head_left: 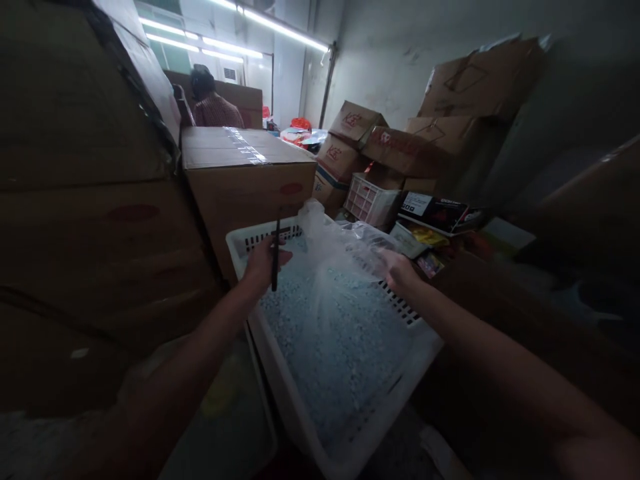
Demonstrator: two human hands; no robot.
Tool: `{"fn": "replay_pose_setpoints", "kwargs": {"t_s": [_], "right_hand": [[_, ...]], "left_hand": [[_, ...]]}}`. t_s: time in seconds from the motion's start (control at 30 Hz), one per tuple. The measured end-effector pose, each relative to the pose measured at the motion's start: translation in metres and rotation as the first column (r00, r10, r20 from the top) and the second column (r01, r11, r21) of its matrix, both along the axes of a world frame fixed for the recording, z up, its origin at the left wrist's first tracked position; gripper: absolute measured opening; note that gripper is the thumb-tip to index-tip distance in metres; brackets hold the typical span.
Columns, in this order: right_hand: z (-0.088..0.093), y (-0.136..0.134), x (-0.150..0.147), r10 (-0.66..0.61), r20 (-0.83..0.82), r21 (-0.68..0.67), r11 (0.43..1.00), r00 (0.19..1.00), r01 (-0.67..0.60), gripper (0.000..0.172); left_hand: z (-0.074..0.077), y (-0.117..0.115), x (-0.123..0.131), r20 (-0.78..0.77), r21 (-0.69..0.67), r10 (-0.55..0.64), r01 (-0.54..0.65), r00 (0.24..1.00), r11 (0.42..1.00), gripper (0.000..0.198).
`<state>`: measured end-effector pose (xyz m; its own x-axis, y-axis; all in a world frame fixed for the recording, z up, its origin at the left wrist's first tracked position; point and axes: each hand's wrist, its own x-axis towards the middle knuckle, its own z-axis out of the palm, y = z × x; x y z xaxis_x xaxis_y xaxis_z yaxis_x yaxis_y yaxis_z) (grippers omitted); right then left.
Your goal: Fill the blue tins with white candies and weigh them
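A clear plastic bag (325,300) filled with small pale-blue pieces lies in a white plastic crate (300,407) with slotted sides. Its gathered top rises near the crate's far end. My right hand (400,272) is closed on the loose plastic of the bag, by the crate's right rim. Over the left rim, my left hand (263,263) is closed round a slender dark tool (275,263), held upright with its thin end pointing up. The exact kind of tool is hard to make out in the dim light.
Large cardboard boxes (245,180) stand at the left and beyond the crate. More boxes (345,150) are stacked along the right wall, above a small white basket (370,200). A bin (225,407) sits lower left. Farther back, a person (215,100) faces away.
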<state>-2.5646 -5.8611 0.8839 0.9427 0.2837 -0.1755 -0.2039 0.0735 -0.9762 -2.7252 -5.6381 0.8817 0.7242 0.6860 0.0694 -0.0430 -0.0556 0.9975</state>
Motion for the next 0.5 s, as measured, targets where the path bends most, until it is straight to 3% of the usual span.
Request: {"fn": "replay_pose_setpoints", "kwargs": {"t_s": [0.1, 0.17, 0.23, 0.27, 0.3, 0.37, 0.43, 0.5], "right_hand": [[0.019, 0.019, -0.022, 0.188, -0.079, -0.002, 0.982, 0.979, -0.189, 0.007], [0.035, 0.033, -0.033, 0.315, -0.104, 0.047, 0.949, 0.943, -0.312, 0.015], [0.047, 0.043, -0.035, 0.407, -0.013, 0.126, 0.907, 0.913, -0.403, 0.027], [0.049, 0.046, -0.031, 0.393, 0.079, 0.131, 0.907, 0.916, -0.400, 0.033], [0.049, 0.047, -0.025, 0.337, 0.184, 0.066, 0.933, 0.923, -0.353, 0.038], [0.039, 0.045, -0.008, 0.199, 0.369, -0.208, 0.970, 0.908, -0.129, 0.042], [0.019, 0.045, 0.005, 0.195, 0.459, -0.474, 0.879, 0.867, 0.053, 0.038], [-0.004, 0.054, 0.008, 0.336, 0.448, -0.602, 0.798, 0.829, 0.001, 0.029]], "left_hand": [[-0.006, -0.014, 0.034, 0.042, 0.169, -0.005, -0.002, 0.999, 0.986, 0.036], [-0.005, -0.024, 0.053, 0.014, 0.174, -0.043, 0.040, 0.999, 0.984, 0.032], [0.000, -0.027, 0.061, 0.003, 0.142, -0.046, 0.046, 0.999, 0.989, 0.027], [0.003, -0.025, 0.059, 0.015, 0.136, -0.026, 0.024, 1.000, 0.990, 0.027], [0.008, -0.020, 0.053, 0.033, 0.135, 0.007, -0.011, 0.999, 0.991, 0.027], [0.018, -0.005, 0.034, 0.080, 0.144, 0.080, -0.091, 0.994, 0.985, 0.029], [0.028, 0.009, 0.011, 0.115, 0.156, 0.122, -0.139, 0.986, 0.978, 0.030], [0.036, 0.018, -0.009, 0.107, 0.141, 0.115, -0.129, 0.988, 0.982, 0.030]]}}
